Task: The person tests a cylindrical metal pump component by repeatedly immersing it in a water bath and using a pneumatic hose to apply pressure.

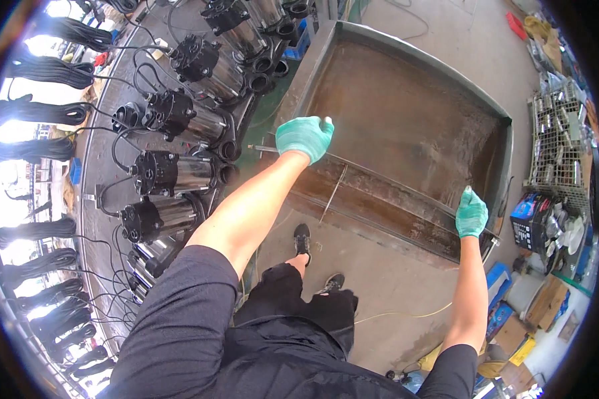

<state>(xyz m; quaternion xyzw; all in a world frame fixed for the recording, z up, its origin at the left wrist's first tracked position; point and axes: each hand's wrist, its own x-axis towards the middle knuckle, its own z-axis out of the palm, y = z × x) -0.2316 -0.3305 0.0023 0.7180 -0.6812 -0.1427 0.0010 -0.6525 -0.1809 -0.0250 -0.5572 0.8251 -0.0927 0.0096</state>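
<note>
Both of my hands wear green knit gloves. My left hand point(305, 139) is closed, thumb up, at the left end of a thin metal bar point(379, 177) that spans a wide metal tank point(507, 143). At the bar's right end my right hand point(471, 214) is also closed around it, thumb up. The glove hides the exact grip on each side. Brownish, murky water point(406, 100) fills the tank beyond the bar. A thin cross rod point(333, 193) runs from the bar toward the tank's near side.
Several black-and-silver pumps point(173, 173) with cables stand on a bench to my left. Coiled black cables point(43, 113) line its far edge. On the right are a wire basket point(558, 139) of metal parts and some boxes point(527, 223). A yellow hose point(406, 314) crosses the floor.
</note>
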